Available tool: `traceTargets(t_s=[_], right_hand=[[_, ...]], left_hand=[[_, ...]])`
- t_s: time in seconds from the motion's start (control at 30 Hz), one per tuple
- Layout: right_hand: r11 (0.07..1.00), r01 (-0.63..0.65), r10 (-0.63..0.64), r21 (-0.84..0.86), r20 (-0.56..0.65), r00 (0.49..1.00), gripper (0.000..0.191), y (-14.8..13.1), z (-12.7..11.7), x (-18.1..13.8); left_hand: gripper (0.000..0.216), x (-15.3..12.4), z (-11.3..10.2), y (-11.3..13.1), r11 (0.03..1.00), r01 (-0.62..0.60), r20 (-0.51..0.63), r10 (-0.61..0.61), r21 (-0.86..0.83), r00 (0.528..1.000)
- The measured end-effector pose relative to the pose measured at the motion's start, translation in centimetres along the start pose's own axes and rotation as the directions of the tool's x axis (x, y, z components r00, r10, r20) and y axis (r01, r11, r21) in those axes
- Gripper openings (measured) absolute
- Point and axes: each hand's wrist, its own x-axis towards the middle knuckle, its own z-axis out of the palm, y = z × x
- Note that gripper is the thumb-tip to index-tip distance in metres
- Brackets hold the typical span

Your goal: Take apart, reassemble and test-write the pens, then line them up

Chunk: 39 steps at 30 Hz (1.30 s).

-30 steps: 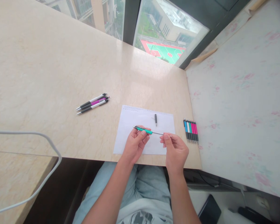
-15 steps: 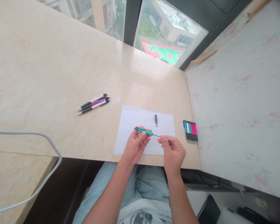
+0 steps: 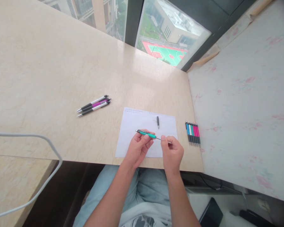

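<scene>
My left hand [image 3: 139, 146] is closed around a green pen barrel [image 3: 148, 134] with a black clip end pointing left. A thin refill [image 3: 158, 138] sticks out of the barrel's right end. Thumb and fingers of my right hand [image 3: 172, 153] pinch the refill; its tip shows just past the fingers. Both hands hover over the lower part of a white sheet of paper [image 3: 125, 142] with faint writing along its top. On the sheet, above the hands, lies a loose black pen grip [image 3: 158, 121] with a pointed metal tip.
Three pens [image 3: 94, 105] lie together to the left of the paper. A row of several coloured pens [image 3: 193, 133] lies at the right, close to the wall [image 3: 241, 104]. A white cable [image 3: 50, 145] loops over the table's left side. A window [image 3: 170, 34] borders the far edge.
My right hand has shifted left along the refill, closer to the green barrel, and less of the refill shows between the hands. The left hand has barely moved.
</scene>
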Motion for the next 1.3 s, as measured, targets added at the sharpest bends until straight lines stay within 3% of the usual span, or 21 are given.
traceTargets(t_s=[0.27, 0.5, 0.77, 1.07, 1.3], right_hand=[[0.992, -0.106, 0.103, 0.064, 0.046, 0.994, 0.038, 0.3, 0.1, 0.3], [0.996, -0.02, 0.002, 0.091, 0.194, 0.981, 0.019, 0.7, -0.3, 0.5], [0.987, 0.089, -0.1, 0.132, 0.078, 0.992, 0.008, 0.9, -0.4, 0.2], [0.991, -0.018, 0.014, 0.134, 0.033, 0.999, 0.016, 0.7, 0.3, 0.5], [0.995, 0.046, -0.058, 0.094, 0.134, 0.989, 0.011, 1.1, -0.2, 0.3]], left_hand=[[0.02, 0.1, -0.2, 0.1, 1.0, 0.002, 0.01, -0.002, -0.001, 1.0], [0.02, 0.3, -0.2, 0.3, 0.999, 0.006, -0.019, -0.007, -0.047, 1.0], [0.02, 0.3, -0.2, 0.3, 0.998, 0.007, -0.027, -0.009, -0.056, 1.0], [0.021, 0.2, -0.2, 0.3, 1.0, 0.018, -0.02, -0.019, -0.023, 1.0], [0.022, 0.2, -0.2, 0.4, 0.999, 0.032, -0.011, -0.032, -0.025, 0.999]])
